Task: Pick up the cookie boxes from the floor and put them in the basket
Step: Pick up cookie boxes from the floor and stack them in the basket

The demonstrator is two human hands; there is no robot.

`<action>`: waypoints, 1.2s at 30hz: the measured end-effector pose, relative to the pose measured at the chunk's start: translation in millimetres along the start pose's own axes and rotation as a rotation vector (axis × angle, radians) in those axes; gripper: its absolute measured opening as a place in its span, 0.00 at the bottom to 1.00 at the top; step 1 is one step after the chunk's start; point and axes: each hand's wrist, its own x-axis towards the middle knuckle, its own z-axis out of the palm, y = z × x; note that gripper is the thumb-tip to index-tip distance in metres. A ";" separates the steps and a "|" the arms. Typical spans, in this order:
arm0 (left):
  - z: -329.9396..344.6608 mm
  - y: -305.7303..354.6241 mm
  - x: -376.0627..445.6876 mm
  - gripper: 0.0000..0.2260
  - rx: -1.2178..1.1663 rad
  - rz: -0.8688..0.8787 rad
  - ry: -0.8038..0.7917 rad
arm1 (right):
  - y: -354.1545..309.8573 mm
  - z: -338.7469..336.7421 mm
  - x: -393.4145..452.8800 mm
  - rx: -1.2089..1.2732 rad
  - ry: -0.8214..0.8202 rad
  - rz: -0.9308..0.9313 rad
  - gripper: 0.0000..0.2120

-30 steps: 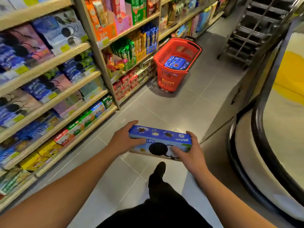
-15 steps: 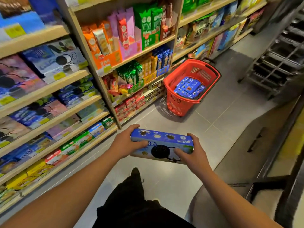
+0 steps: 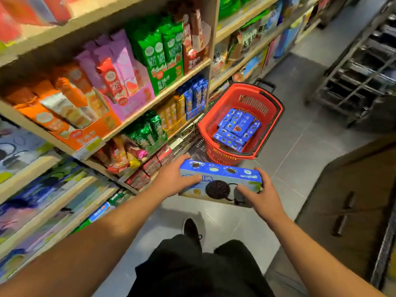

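Both hands grip cookie box (image 3: 220, 182); basket (image 3: 265, 99) near shelf edge.

Open floor (image 3: 285, 168) straight ahead to the red basket (image 3: 227, 101), top unobstructed with blue boxes (image 3: 236, 129) covering its bottom, shelving (image 3: 137, 116) tight against its left side, dark rack (image 3: 353, 78) well off to the right, black handle (image 3: 265, 84) at far rim.
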 end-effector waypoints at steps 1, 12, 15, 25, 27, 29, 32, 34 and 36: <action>-2.9 8.1 19.9 0.33 0.011 0.007 -0.025 | -4.4 -4.2 13.6 0.010 0.017 0.022 0.28; 12.4 85.6 232.6 0.36 0.104 0.090 -0.197 | -6.3 -52.0 184.8 0.203 0.113 0.220 0.22; 23.1 92.8 289.4 0.31 0.105 0.099 -0.183 | -5.1 -64.3 242.5 0.198 0.083 0.255 0.22; 59.7 77.4 447.8 0.34 0.175 0.131 -0.332 | 36.7 -64.9 382.7 -0.067 -0.096 0.426 0.28; 71.3 65.0 471.9 0.35 0.231 0.173 -0.359 | 49.5 -55.2 404.8 -0.147 -0.145 0.415 0.28; 90.5 43.4 500.7 0.34 0.267 0.204 -0.401 | 69.5 -41.6 431.0 -0.278 -0.184 0.362 0.27; 124.2 1.5 541.9 0.34 0.321 0.237 -0.434 | 104.1 -15.3 468.1 -0.502 -0.200 0.334 0.25; 149.7 -28.6 560.8 0.35 0.382 0.232 -0.459 | 133.8 5.3 491.5 -0.581 -0.214 0.328 0.24; 176.9 -63.5 575.9 0.35 0.404 0.225 -0.473 | 164.9 28.2 516.7 -0.629 -0.209 0.363 0.23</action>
